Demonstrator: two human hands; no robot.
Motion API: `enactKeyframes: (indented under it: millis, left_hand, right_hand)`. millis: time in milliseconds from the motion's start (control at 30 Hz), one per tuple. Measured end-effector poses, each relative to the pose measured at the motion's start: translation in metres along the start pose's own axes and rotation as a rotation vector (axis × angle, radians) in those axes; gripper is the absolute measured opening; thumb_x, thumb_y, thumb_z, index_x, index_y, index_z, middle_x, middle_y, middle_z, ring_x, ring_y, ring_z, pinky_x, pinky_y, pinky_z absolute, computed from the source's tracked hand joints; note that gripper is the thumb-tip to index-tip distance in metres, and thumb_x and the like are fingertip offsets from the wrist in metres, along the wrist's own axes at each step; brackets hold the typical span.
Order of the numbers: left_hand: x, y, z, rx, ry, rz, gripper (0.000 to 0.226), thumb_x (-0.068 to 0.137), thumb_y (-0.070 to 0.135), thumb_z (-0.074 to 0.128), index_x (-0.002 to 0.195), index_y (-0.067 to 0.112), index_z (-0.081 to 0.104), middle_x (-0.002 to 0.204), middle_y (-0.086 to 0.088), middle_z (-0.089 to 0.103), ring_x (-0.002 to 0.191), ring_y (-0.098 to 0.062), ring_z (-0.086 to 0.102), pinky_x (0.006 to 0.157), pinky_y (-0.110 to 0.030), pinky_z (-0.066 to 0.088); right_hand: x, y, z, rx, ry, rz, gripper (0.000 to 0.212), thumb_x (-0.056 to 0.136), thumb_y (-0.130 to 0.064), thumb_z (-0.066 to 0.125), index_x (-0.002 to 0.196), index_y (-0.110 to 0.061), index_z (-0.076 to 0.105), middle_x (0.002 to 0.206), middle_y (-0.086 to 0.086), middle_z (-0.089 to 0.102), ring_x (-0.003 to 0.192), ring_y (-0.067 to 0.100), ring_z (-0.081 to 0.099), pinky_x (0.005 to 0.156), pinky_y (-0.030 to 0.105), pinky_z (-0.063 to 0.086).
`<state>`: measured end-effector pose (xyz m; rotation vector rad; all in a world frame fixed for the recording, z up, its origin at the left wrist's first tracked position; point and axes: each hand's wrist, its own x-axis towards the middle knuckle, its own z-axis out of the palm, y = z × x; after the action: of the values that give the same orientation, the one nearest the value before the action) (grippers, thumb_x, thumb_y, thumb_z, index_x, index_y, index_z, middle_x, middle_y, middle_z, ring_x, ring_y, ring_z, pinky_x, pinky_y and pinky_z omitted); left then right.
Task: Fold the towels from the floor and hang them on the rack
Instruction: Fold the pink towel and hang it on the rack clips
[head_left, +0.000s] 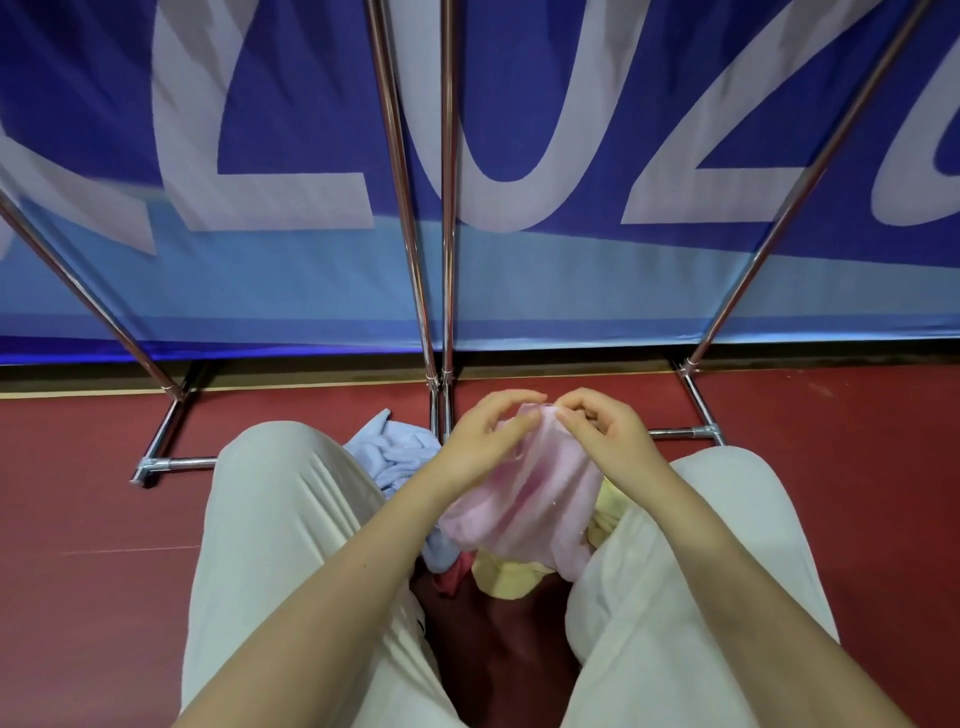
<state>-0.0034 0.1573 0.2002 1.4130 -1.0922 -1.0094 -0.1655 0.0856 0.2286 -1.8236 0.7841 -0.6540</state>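
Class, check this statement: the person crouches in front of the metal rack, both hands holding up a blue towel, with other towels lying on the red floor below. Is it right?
Not quite. The head view shows the left hand and right hand holding a pink towel, not a blue one; the blue towel lies on the red floor. The metal rack and the rest stand.

We see our own two forearms bare from the elbow down, with no sleeves, watch, rings or bands on them. Our left hand (485, 434) and right hand (605, 434) are bare too, the nails short and unpainted. Our legs are in loose, pale cream trousers (280, 519) of a light fabric, with soft pleated creases running down the left thigh.
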Motion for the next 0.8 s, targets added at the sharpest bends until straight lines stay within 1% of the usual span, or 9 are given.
enactKeyframes:
  millis: [133,233,300,400,500,567,633,700,800]
  left_hand:
    - [-0.001,-0.007,0.007,-0.006,-0.088,-0.048,0.008,0.096,0.013,0.058,0.1,0.014,0.065,0.075,0.008,0.059,0.058,-0.002,0.051,0.058,-0.019,0.043]
    - [-0.002,-0.011,0.01,-0.039,-0.093,-0.068,0.005,0.095,0.014,0.059,0.093,0.018,0.059,0.068,0.013,0.059,0.055,-0.006,0.05,0.056,-0.02,0.041]
    - [-0.003,-0.012,0.012,-0.001,-0.092,-0.063,0.012,0.095,0.02,0.059,0.105,0.026,0.058,0.076,0.016,0.062,0.06,-0.007,0.053,0.062,-0.021,0.043]
    - [-0.005,-0.011,0.016,0.066,-0.145,-0.067,0.025,0.096,0.025,0.056,0.115,0.042,0.057,0.108,0.015,0.062,0.086,-0.006,0.059,0.082,-0.027,0.049]
    - [-0.006,-0.012,0.017,0.078,-0.165,-0.1,0.021,0.097,0.017,0.055,0.114,0.023,0.064,0.129,0.006,0.058,0.113,-0.011,0.056,0.1,-0.028,0.044]
    - [-0.007,-0.014,0.018,0.066,-0.161,-0.099,0.013,0.096,0.011,0.055,0.105,0.006,0.063,0.119,0.01,0.062,0.098,-0.009,0.059,0.086,-0.024,0.048]
    - [-0.007,-0.016,0.019,0.052,-0.13,-0.109,0.012,0.095,0.01,0.056,0.098,-0.001,0.059,0.088,0.015,0.064,0.072,-0.01,0.055,0.067,-0.023,0.045]
    - [-0.005,-0.017,0.019,0.073,-0.062,-0.1,0.008,0.093,0.013,0.06,0.088,0.007,0.058,0.069,0.008,0.057,0.064,-0.012,0.049,0.061,-0.025,0.041]
    - [-0.003,-0.014,0.016,0.145,0.069,-0.023,0.012,0.09,0.013,0.065,0.081,0.019,0.06,0.071,0.001,0.062,0.059,-0.009,0.053,0.06,-0.018,0.042]
  right_hand:
    - [-0.003,0.004,-0.003,0.017,-0.031,0.015,0.011,0.094,-0.007,0.056,0.09,-0.004,0.066,0.083,0.005,0.064,0.077,0.009,0.054,0.074,0.02,0.043]
    - [-0.003,0.011,-0.004,0.023,-0.031,0.021,0.017,0.088,-0.021,0.056,0.09,-0.007,0.066,0.086,0.012,0.065,0.079,0.012,0.055,0.075,0.024,0.044]
    - [-0.004,0.014,-0.006,0.026,-0.058,0.031,0.018,0.087,-0.024,0.055,0.089,-0.011,0.067,0.086,0.014,0.065,0.079,0.014,0.056,0.074,0.024,0.045]
    - [-0.007,0.016,-0.009,0.022,-0.131,0.027,0.013,0.093,-0.011,0.055,0.088,-0.011,0.066,0.084,0.009,0.065,0.079,0.008,0.057,0.074,0.017,0.044]
    - [-0.009,0.02,-0.012,0.02,-0.169,0.028,0.014,0.092,-0.011,0.054,0.087,-0.008,0.066,0.085,0.011,0.065,0.08,0.008,0.058,0.075,0.017,0.044]
    - [-0.009,0.023,-0.013,0.017,-0.164,0.033,0.014,0.091,-0.013,0.054,0.087,-0.009,0.066,0.086,0.013,0.064,0.081,0.01,0.058,0.075,0.018,0.044]
    - [-0.008,0.026,-0.014,-0.005,-0.137,0.044,0.015,0.093,-0.008,0.054,0.087,-0.013,0.066,0.085,0.014,0.063,0.079,0.011,0.056,0.074,0.019,0.043]
    - [-0.007,0.027,-0.014,-0.034,-0.085,0.051,0.016,0.093,-0.006,0.055,0.087,-0.015,0.066,0.085,0.012,0.063,0.079,0.011,0.055,0.074,0.02,0.043]
    - [-0.006,0.03,-0.013,-0.104,-0.044,0.081,0.014,0.092,-0.011,0.058,0.089,-0.023,0.066,0.084,0.007,0.063,0.076,0.005,0.053,0.074,0.02,0.043]
